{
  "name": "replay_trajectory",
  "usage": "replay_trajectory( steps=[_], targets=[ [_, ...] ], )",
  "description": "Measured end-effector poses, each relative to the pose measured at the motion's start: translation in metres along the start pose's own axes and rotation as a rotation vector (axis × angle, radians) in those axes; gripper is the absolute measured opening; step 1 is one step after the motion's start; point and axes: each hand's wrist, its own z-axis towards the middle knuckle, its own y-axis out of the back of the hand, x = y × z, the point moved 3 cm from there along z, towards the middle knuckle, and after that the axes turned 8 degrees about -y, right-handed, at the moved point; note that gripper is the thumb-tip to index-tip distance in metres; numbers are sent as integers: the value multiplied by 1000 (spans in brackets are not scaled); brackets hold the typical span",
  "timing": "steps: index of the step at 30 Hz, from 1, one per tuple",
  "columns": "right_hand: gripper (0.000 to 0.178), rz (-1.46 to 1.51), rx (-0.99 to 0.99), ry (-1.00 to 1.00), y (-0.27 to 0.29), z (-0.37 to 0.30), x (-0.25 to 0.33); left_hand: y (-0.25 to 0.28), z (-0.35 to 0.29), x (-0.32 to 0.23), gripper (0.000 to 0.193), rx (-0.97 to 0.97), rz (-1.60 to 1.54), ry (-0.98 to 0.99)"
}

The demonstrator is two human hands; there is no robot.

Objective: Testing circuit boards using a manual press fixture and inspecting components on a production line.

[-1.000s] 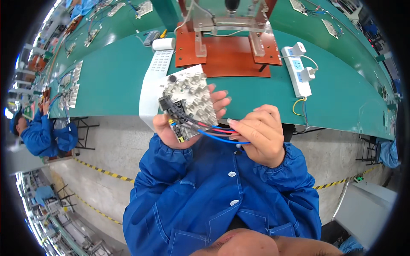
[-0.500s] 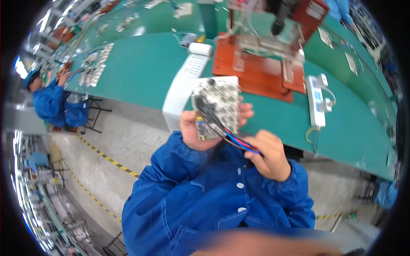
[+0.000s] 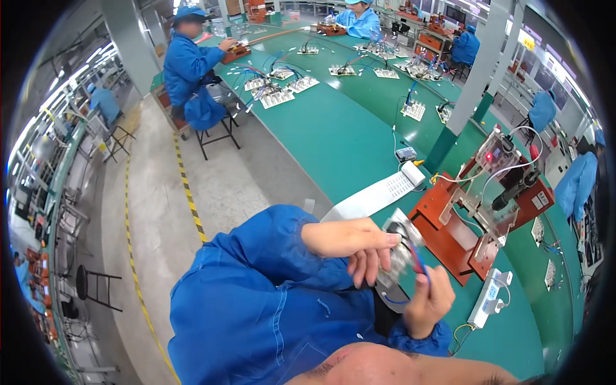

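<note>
My left hand (image 3: 359, 247) grips a circuit board with white blocks (image 3: 399, 262) at its edge, the thumb on top and the other fingers curled. The board is tilted and smeared by motion. Black, red and blue wires (image 3: 418, 262) rise from it. On the right, my right hand (image 3: 431, 301) is closed around these wires, its fingers pinched together. A loop of blue wire hangs below, between the hands. The hands hide part of the board.
A red-brown bench fixture (image 3: 443, 221) stands beyond my hands on the green table (image 3: 308, 138). A long paper strip (image 3: 369, 200) and a white power strip (image 3: 489, 298) flank it. Several wired boards (image 3: 276, 96) lie farther off. A seated co-worker (image 3: 192, 61) works at the far left.
The view has swung to the left. The board, earlier lying face up on my left palm, is now tilted, with my left thumb over its edge. My right hand keeps the wires.
</note>
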Motion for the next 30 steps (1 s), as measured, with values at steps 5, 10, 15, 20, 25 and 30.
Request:
replay_trajectory(
  steps=[5,10,15,20,25,30],
  targets=[
    [23,-79,103,266,-51,11,6,-8,5,11,56,-231,-299,-56],
    [45,-129,306,332,-71,-3,6,19,-4,37,32,-289,-464,-132],
    [47,-37,204,201,-52,1,-27,95,-51,4,27,-624,-187,-276],
    [22,64,182,-359,-44,-19,-99,246,-141,-50,24,-1057,48,-188],
    [17,94,253,-401,-49,-21,-99,460,-283,-52,17,-1380,-85,-136],
    [15,67,263,-452,-47,-19,-102,601,-350,-48,27,-1822,360,40]
  ],
)
